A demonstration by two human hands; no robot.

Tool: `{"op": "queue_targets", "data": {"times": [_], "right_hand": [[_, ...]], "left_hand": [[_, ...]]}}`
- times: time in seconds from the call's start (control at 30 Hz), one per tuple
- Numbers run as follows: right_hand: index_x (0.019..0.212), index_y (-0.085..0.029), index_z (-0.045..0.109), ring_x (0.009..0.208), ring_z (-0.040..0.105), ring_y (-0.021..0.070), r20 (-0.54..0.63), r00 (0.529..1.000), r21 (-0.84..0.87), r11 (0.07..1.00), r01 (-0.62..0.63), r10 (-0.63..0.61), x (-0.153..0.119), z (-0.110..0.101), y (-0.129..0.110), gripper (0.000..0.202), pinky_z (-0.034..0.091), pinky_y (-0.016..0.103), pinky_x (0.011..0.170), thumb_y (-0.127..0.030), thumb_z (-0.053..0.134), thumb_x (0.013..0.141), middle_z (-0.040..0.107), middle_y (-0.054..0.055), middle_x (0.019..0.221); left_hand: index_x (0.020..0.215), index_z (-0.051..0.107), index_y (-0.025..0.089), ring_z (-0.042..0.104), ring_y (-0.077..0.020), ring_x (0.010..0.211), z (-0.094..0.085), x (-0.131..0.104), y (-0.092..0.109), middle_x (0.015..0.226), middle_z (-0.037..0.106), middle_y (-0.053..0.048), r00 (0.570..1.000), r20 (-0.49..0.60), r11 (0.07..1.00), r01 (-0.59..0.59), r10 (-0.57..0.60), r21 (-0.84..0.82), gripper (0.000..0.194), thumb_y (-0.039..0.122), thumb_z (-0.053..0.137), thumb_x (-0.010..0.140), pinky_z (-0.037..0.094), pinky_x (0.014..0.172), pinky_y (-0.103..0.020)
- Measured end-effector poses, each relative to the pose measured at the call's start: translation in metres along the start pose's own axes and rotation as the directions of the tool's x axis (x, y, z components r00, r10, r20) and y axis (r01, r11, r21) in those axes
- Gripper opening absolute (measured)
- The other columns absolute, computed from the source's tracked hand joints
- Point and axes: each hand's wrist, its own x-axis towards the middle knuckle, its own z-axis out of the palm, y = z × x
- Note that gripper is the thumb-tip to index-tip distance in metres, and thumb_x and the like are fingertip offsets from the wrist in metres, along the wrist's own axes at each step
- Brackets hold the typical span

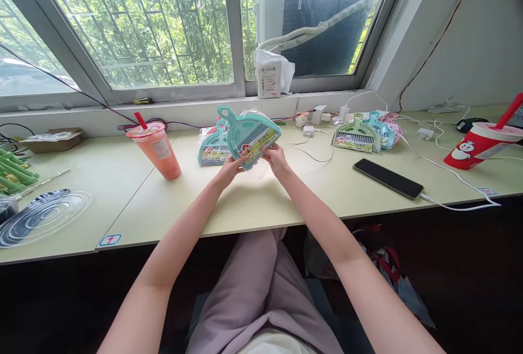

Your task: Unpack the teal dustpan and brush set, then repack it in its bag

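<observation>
Held between my two hands, a teal mini dustpan and brush set [250, 132] in clear wrapping tilts above the table. My left hand [233, 170] grips its lower left corner, and my right hand [276, 160] pinches the lower right edge. Behind it on the left lies a stack of similar wrapped sets [213, 146], teal and pink, partly covered by the held one. Farther right rests another group of wrapped dustpan sets [358, 134] in green, blue and pink.
An orange drink cup [157, 150] with a red straw stands left. To the right are a phone [388, 178] on a white cable, a red cup [476, 147] and chargers [312, 118]. A small box [269, 79] sits on the windowsill. Clear round lids [53, 213] lie far left.
</observation>
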Motion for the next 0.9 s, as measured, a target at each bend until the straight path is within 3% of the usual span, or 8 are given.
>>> {"op": "queue_targets", "data": {"times": [0.23,0.47,0.53,0.6,0.67,0.73,0.83,0.9], "right_hand": [[0.086,-0.016,0.065,0.074,0.073,0.0175,-0.001,0.986,-0.115,0.979,-0.168,0.169,0.001,-0.003,-0.008,0.013,0.063,0.038,0.088,-0.007,0.069,0.077,0.075,0.003,0.081],[0.089,-0.017,0.065,0.071,0.072,0.0141,-0.027,0.980,-0.147,0.968,-0.201,0.200,-0.001,-0.001,-0.010,0.010,0.063,0.033,0.082,-0.009,0.068,0.084,0.075,0.003,0.086],[0.088,-0.017,0.064,0.071,0.072,0.0146,0.005,0.978,-0.183,0.962,-0.203,0.208,-0.001,-0.001,-0.013,0.004,0.063,0.033,0.079,-0.015,0.068,0.088,0.076,0.004,0.086],[0.090,-0.017,0.065,0.073,0.073,0.0163,0.046,0.978,-0.256,0.948,-0.187,0.205,-0.001,-0.001,-0.017,0.013,0.063,0.032,0.077,-0.028,0.063,0.095,0.076,0.007,0.086],[0.093,-0.016,0.066,0.077,0.074,0.0188,0.033,0.990,-0.381,0.917,-0.113,0.136,-0.002,-0.001,-0.021,0.031,0.062,0.033,0.077,-0.040,0.049,0.101,0.076,0.011,0.089],[0.103,-0.017,0.068,0.091,0.074,0.0220,-0.006,0.998,-0.562,0.825,0.051,-0.066,-0.004,-0.004,-0.024,0.034,0.061,0.036,0.083,-0.037,0.040,0.104,0.075,0.013,0.105],[0.125,-0.028,0.066,0.132,0.055,0.0280,0.077,0.905,-0.795,0.522,0.309,-0.419,-0.007,-0.008,-0.028,0.033,0.052,0.045,0.101,-0.020,0.050,0.096,0.055,0.008,0.147],[0.132,-0.035,0.062,0.148,0.033,0.0292,0.218,0.835,-0.830,0.354,0.431,-0.505,-0.008,-0.010,-0.030,0.047,0.042,0.049,0.112,-0.015,0.060,0.089,0.038,0.001,0.160]], "left_hand": [[0.112,0.064,0.012,0.071,-0.0301,0.096,-0.009,0.004,-0.002,0.111,0.072,-0.016,0.998,-0.062,0.996,0.035,-0.030,0.081,0.061,0.039,0.088,0.062,0.059,0.083,-0.041],[0.113,0.063,0.013,0.071,-0.0287,0.095,-0.010,0.005,-0.002,0.111,0.071,-0.016,0.994,-0.102,0.994,0.052,-0.042,0.098,0.060,0.032,0.087,0.061,0.059,0.077,-0.036],[0.115,0.061,0.013,0.072,-0.0274,0.091,-0.010,0.005,0.000,0.110,0.072,-0.015,0.990,-0.134,0.998,0.056,-0.051,0.036,0.059,0.027,0.084,0.063,0.060,0.074,-0.034],[0.112,0.062,0.012,0.072,-0.0260,0.086,-0.013,0.005,0.002,0.106,0.072,-0.013,0.983,-0.166,0.997,0.066,-0.073,-0.052,0.051,0.022,0.079,0.065,0.060,0.071,-0.033],[0.104,0.064,0.011,0.072,-0.0250,0.087,-0.018,0.006,0.005,0.103,0.072,-0.012,0.976,-0.199,0.989,0.064,-0.091,-0.136,0.039,0.019,0.074,0.067,0.061,0.073,-0.032],[0.099,0.064,0.012,0.071,-0.0241,0.092,-0.026,0.006,0.009,0.102,0.072,-0.010,0.965,-0.246,0.980,0.041,-0.089,-0.195,0.031,0.017,0.071,0.069,0.062,0.079,-0.031],[0.098,0.064,0.016,0.069,-0.0232,0.102,-0.036,0.006,0.013,0.106,0.072,-0.008,0.958,-0.281,0.974,-0.016,-0.049,-0.224,0.029,0.015,0.068,0.070,0.062,0.088,-0.034],[0.099,0.064,0.018,0.067,-0.0238,0.106,-0.041,0.006,0.015,0.110,0.071,-0.007,0.967,-0.254,0.978,-0.040,-0.014,-0.203,0.030,0.016,0.068,0.070,0.062,0.090,-0.037]]}}
